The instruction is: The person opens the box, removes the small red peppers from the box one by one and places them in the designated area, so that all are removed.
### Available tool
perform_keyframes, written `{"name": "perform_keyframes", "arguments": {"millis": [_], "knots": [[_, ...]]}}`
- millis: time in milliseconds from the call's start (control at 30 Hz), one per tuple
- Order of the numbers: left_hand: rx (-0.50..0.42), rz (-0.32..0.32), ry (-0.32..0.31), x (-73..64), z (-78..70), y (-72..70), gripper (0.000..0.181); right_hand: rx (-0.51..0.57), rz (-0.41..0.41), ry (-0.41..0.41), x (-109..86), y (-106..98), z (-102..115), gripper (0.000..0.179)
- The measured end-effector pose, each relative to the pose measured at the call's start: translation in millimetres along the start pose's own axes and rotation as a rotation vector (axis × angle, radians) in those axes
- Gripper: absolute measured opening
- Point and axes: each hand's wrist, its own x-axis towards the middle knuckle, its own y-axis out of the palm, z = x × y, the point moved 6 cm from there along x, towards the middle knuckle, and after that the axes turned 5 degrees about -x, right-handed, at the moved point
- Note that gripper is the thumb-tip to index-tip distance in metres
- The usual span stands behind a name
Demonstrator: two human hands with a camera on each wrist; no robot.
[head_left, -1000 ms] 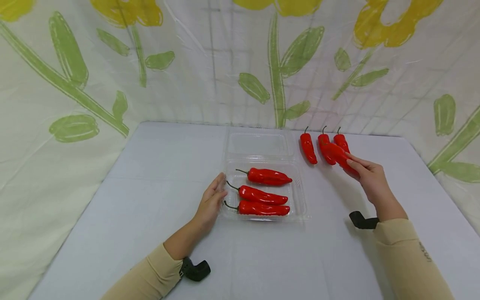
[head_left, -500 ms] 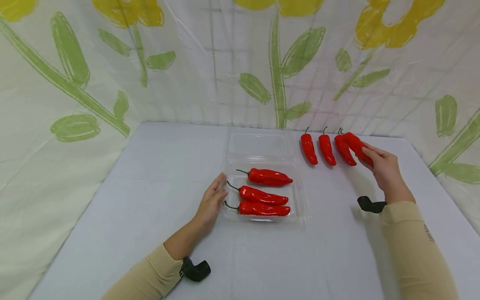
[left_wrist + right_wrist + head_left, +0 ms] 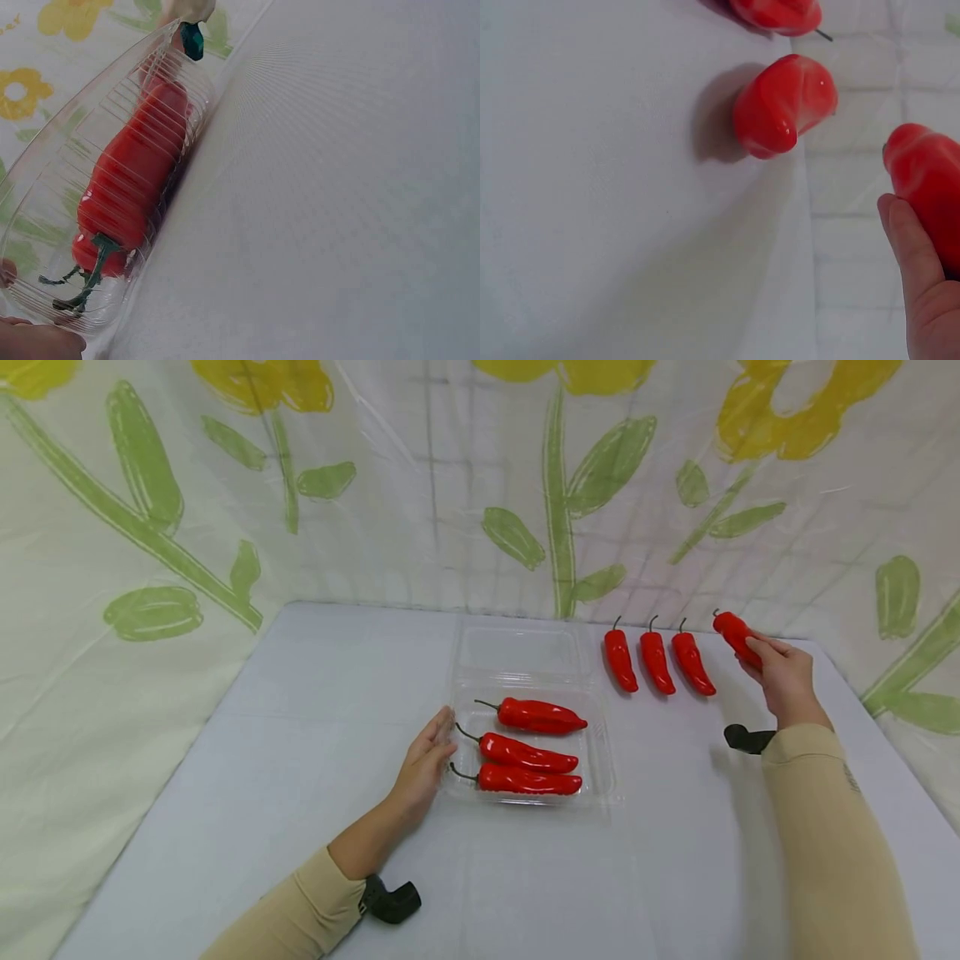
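Note:
My right hand (image 3: 790,677) pinches a red chili pepper (image 3: 733,633) between thumb and fingers, above the table's back right corner, stem pointing away. In the right wrist view the held pepper (image 3: 928,176) shows at the right edge. Left of it, three peppers lie in a row, the nearest being this one (image 3: 693,665). My left hand (image 3: 417,770) rests with extended fingers against the left side of a clear plastic clamshell box (image 3: 606,768), its lid (image 3: 517,647) folded back. Inside the box, three peppers lie sideways, stems left, including the rearmost pepper (image 3: 538,715).
A white cloth covers the table (image 3: 315,693). Directly behind the table's back edge hangs a curtain (image 3: 337,552) printed with yellow flowers and green leaves. The other two row peppers are the left one (image 3: 620,661) and middle one (image 3: 657,663).
My right hand has carried its pepper rightward and back, from over the row to beyond the row's right end. My left hand and the box have stayed in place.

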Motion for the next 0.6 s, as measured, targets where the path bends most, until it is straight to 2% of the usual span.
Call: {"name": "perform_keyframes", "arguments": {"millis": [67,133,233,367,600], "knots": [[-0.001,0.003,-0.001,-0.1,0.8,0.4,0.057,0.000,-0.041,0.002,10.6,-7.7,-3.5,0.047],[-0.003,0.006,-0.004,-0.2,1.5,0.9,0.058,-0.039,-0.039,0.012,14.4,-10.4,-3.2,0.050],[0.001,0.016,0.004,-0.1,1.1,1.7,0.058,-0.053,-0.062,0.040,12.9,-11.1,0.1,0.061],[0.000,0.017,0.011,-0.1,1.0,1.2,0.058,-0.138,-0.061,0.100,9.0,-8.4,5.6,0.073],[-0.004,0.026,0.006,0.6,1.2,1.7,0.058,-0.158,-0.121,0.079,35.8,-27.9,-10.9,0.060]]}}
